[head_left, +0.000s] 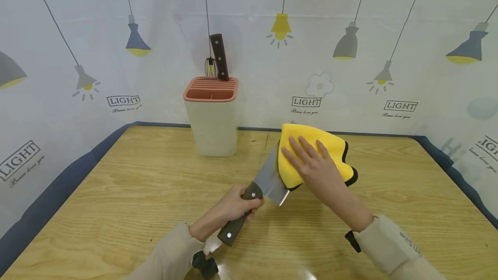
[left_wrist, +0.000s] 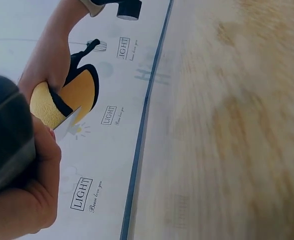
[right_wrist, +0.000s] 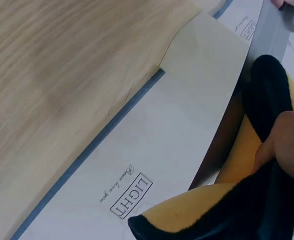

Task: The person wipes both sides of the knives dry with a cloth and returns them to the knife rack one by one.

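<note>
A cleaver (head_left: pixel 270 178) with a wide metal blade and dark riveted handle is held tilted above the wooden table. My left hand (head_left: pixel 237 204) grips its handle, the fingers curled round it; in the left wrist view the handle (left_wrist: pixel 6 135) looms large. A yellow cloth (head_left: pixel 334 141) with black edging covers the far part of the blade. On top of it lie the extended fingers of my right hand (head_left: pixel 315 165). The right wrist view shows the thumb on the cloth's other side (right_wrist: pixel 187 205), so the hand pinches cloth and blade together. The covered part of the blade is hidden.
A white knife holder (head_left: pixel 214 124) with a slotted pink top stands at the back of the table (head_left: pixel 128 193), left of the cleaver. One dark-handled knife (head_left: pixel 219 57) sticks up from it. Behind the table hangs a white curtain (head_left: pixel 253 55) printed with lamps.
</note>
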`<state>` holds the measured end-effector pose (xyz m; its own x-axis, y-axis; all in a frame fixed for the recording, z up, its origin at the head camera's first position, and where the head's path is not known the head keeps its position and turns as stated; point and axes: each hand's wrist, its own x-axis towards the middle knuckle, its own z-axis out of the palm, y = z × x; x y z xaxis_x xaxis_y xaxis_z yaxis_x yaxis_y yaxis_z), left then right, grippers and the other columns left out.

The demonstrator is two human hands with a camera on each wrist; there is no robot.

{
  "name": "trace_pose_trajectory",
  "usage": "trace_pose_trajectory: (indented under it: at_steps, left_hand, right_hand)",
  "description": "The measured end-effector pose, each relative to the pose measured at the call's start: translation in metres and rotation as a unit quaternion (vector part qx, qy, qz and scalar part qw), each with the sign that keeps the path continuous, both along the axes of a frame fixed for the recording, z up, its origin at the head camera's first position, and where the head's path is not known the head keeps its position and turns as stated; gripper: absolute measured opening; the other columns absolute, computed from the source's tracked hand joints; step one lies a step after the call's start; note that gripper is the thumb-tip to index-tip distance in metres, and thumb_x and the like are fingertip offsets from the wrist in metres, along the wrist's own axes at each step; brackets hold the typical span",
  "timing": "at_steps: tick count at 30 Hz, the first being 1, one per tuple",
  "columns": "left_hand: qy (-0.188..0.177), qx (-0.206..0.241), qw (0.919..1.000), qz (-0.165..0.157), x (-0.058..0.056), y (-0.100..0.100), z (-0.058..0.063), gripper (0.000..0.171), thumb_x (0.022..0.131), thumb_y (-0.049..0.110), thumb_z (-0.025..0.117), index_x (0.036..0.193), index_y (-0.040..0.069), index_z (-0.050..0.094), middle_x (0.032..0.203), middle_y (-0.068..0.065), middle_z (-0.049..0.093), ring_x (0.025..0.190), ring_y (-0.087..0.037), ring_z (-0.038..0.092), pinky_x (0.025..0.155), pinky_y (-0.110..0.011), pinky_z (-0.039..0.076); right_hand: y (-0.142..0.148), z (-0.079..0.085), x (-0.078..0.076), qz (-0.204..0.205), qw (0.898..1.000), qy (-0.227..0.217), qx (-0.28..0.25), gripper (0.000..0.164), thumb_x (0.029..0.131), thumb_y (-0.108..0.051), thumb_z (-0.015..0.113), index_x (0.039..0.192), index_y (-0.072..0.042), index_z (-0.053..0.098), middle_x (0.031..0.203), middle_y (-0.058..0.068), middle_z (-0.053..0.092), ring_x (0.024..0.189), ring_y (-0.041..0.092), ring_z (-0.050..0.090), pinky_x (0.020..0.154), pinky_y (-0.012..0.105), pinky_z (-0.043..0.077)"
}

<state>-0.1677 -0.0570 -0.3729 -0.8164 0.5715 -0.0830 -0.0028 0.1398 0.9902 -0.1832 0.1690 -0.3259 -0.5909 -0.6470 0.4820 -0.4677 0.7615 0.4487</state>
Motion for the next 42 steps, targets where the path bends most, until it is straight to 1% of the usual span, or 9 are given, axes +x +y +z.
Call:
trace_pose_trajectory:
  at_steps: [5,11,16,20,24,31,37,42]
  left_hand:
    - [-0.004,0.0,1.0,0.0,-0.001,-0.001,0.001,0.016,0.087,0.008,0.052,0.09,-0.008,0.052,0.055,0.001,0.046,0.042,-0.006,0.043,0.041,-0.02,0.038]
    - [-0.005,-0.002,0.9999,0.013,-0.002,-0.002,0.003,0.015,0.086,0.009,0.052,0.089,-0.006,0.053,0.056,0.001,0.046,0.042,-0.006,0.043,0.041,-0.02,0.038]
    - [-0.006,-0.003,0.9999,0.012,-0.003,-0.002,0.004,0.017,0.086,0.009,0.052,0.092,-0.008,0.052,0.057,0.001,0.046,0.043,-0.007,0.043,0.042,-0.02,0.037]
    - [-0.005,-0.006,0.9999,0.013,-0.004,-0.003,0.005,0.013,0.087,0.01,0.052,0.087,-0.003,0.051,0.057,0.001,0.046,0.043,-0.007,0.043,0.042,-0.021,0.037]
    - [-0.003,-0.01,0.9998,0.017,-0.004,-0.003,0.006,0.01,0.087,0.01,0.052,0.082,0.002,0.049,0.056,0.001,0.046,0.043,-0.007,0.043,0.042,-0.021,0.037]
    - [0.006,-0.009,0.9999,0.014,-0.004,-0.004,0.005,0.011,0.086,0.009,0.051,0.077,0.003,0.048,0.054,0.001,0.046,0.042,-0.007,0.043,0.042,-0.021,0.037]
    - [0.018,-0.016,0.9996,0.012,-0.003,-0.005,0.004,0.013,0.083,0.007,0.052,0.072,0.003,0.048,0.05,0.002,0.046,0.041,-0.007,0.042,0.041,-0.02,0.036]
    - [0.019,-0.017,0.9996,0.011,-0.003,-0.005,0.003,0.011,0.084,0.008,0.052,0.075,0.003,0.048,0.051,0.002,0.046,0.041,-0.007,0.043,0.041,-0.02,0.036]
  right_hand:
    - [-0.008,-0.004,0.007,0.031,0.999,0.021,0.014,0.061,0.069,0.005,0.07,0.125,-0.012,0.051,0.132,0.014,0.044,0.12,0.029,0.042,0.091,0.05,0.038]
    - [-0.016,-0.007,0.013,0.076,0.996,0.018,0.034,0.066,0.066,0.003,0.073,0.125,-0.013,0.051,0.133,0.012,0.042,0.122,0.028,0.039,0.094,0.049,0.036]
    - [-0.02,-0.006,0.017,0.104,0.992,0.025,0.059,0.069,0.063,0.0,0.076,0.126,-0.014,0.05,0.134,0.011,0.042,0.123,0.028,0.038,0.097,0.048,0.033]
    - [-0.022,-0.005,0.019,0.12,0.989,0.034,0.075,0.069,0.064,-0.002,0.076,0.126,-0.015,0.05,0.134,0.01,0.042,0.124,0.028,0.038,0.099,0.048,0.032]
    - [-0.023,-0.005,0.02,0.131,0.987,0.034,0.088,0.07,0.064,-0.003,0.076,0.127,-0.016,0.049,0.135,0.009,0.04,0.125,0.027,0.037,0.099,0.048,0.031]
    - [-0.024,-0.004,0.02,0.148,0.984,0.03,0.098,0.07,0.065,-0.003,0.075,0.128,-0.017,0.048,0.137,0.009,0.038,0.126,0.026,0.034,0.101,0.047,0.029]
    - [-0.024,-0.003,0.02,0.157,0.98,0.033,0.116,0.068,0.067,-0.004,0.074,0.128,-0.017,0.048,0.136,0.009,0.038,0.127,0.025,0.034,0.102,0.047,0.028]
    - [-0.025,-0.001,0.02,0.153,0.98,0.034,0.12,0.067,0.068,-0.002,0.072,0.129,-0.018,0.048,0.138,0.008,0.037,0.127,0.026,0.032,0.102,0.047,0.028]
